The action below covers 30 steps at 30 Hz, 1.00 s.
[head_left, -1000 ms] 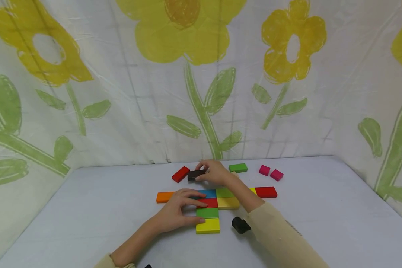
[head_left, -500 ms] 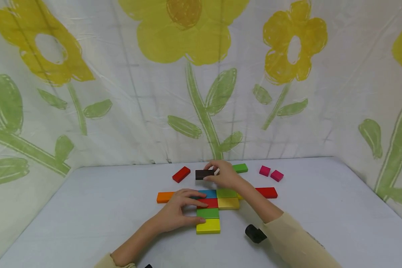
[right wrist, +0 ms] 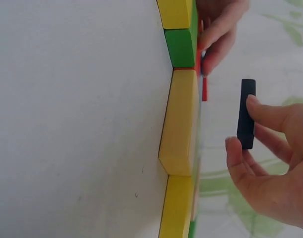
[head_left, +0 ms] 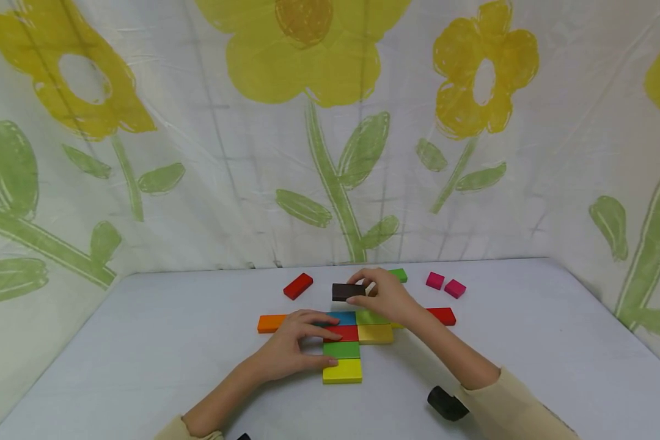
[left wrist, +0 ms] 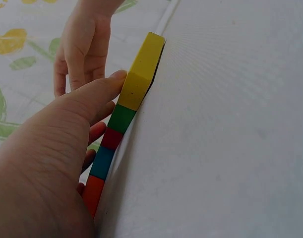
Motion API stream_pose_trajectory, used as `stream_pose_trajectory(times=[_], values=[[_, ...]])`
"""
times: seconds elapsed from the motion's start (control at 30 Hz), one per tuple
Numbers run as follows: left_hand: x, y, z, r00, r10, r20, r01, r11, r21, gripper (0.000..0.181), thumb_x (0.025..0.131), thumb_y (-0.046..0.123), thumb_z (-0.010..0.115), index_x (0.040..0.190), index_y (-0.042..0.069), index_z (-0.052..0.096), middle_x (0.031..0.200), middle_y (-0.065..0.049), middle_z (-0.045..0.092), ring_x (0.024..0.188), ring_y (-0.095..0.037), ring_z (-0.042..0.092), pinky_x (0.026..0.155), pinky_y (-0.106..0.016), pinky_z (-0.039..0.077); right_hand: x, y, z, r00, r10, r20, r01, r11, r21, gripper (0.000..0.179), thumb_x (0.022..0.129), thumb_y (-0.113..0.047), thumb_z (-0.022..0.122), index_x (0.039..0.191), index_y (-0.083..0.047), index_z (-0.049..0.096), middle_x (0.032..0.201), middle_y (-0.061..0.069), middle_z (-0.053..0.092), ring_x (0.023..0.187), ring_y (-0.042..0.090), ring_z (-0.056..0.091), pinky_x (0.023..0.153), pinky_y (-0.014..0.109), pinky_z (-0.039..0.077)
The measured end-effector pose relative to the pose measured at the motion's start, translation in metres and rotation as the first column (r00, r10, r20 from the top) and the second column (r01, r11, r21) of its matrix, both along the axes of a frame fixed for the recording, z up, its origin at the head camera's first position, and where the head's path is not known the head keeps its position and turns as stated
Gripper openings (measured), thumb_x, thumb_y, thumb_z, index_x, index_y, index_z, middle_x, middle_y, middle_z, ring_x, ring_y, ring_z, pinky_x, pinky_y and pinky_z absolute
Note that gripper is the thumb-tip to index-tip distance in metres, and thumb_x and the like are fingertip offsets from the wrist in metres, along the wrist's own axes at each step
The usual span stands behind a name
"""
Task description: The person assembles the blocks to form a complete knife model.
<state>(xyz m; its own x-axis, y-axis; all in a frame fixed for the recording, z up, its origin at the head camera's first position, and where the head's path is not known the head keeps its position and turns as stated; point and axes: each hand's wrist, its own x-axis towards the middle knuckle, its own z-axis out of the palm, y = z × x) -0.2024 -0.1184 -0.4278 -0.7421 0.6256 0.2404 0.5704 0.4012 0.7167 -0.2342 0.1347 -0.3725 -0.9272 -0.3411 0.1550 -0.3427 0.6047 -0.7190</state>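
My right hand (head_left: 387, 297) pinches a black block (head_left: 348, 292) between thumb and fingers, holding it above the table behind the row of blocks. In the right wrist view the black block (right wrist: 247, 114) is plainly off the table. My left hand (head_left: 288, 348) rests against the laid-out flat blocks, fingers loosely extended. Its fingertips touch near the blue block (head_left: 343, 318) and red block (head_left: 349, 333); the thumb touches the front yellow block (head_left: 343, 371). Between them lies a green block (head_left: 341, 349). To the right are a pale yellow block (head_left: 375, 334) and a light green block (head_left: 370, 316).
An orange block (head_left: 271, 324) ends the row at left, a red block (head_left: 443, 316) at right. Farther back lie a loose red block (head_left: 298, 286), a partly hidden green block (head_left: 399, 275) and two pink blocks (head_left: 434, 280). A flowered curtain (head_left: 242, 183) hangs behind the table.
My right hand has lifted the black block from beside the loose red one and carried it to the right and slightly nearer. My left hand has stayed in place.
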Motion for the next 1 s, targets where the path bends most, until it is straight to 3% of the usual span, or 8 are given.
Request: stream_pose_trajectory(times=[0.63, 1.0], values=[[-0.002, 0.000, -0.002, 1.000, 0.002, -0.004, -0.002, 1.000, -0.017, 0.035, 0.089, 0.039, 0.084, 0.122, 0.027, 0.081, 0.140, 0.009, 0.066, 0.136, -0.022, 0.050, 0.111, -0.060, 0.039, 0.039, 0.030, 0.003, 1.000, -0.019, 0.015, 0.020, 0.999, -0.048, 0.031, 0.093, -0.016, 0.082, 0.123, -0.008, 0.074, 0.116, 0.012, 0.070, 0.090, 0.020, 0.063, 0.073, 0.029, 0.057], [0.000, 0.000, 0.001, 1.000, 0.013, 0.017, -0.012, 0.999, -0.029, 0.036, 0.088, 0.038, 0.084, 0.123, 0.027, 0.081, 0.141, 0.008, 0.066, 0.138, -0.022, 0.049, 0.113, -0.062, 0.038, 0.056, 0.042, -0.001, 0.998, -0.026, 0.063, 0.026, 1.000, -0.004, 0.033, 0.089, -0.020, 0.086, 0.119, -0.011, 0.074, 0.112, 0.009, 0.070, 0.090, 0.018, 0.064, 0.074, 0.027, 0.057]])
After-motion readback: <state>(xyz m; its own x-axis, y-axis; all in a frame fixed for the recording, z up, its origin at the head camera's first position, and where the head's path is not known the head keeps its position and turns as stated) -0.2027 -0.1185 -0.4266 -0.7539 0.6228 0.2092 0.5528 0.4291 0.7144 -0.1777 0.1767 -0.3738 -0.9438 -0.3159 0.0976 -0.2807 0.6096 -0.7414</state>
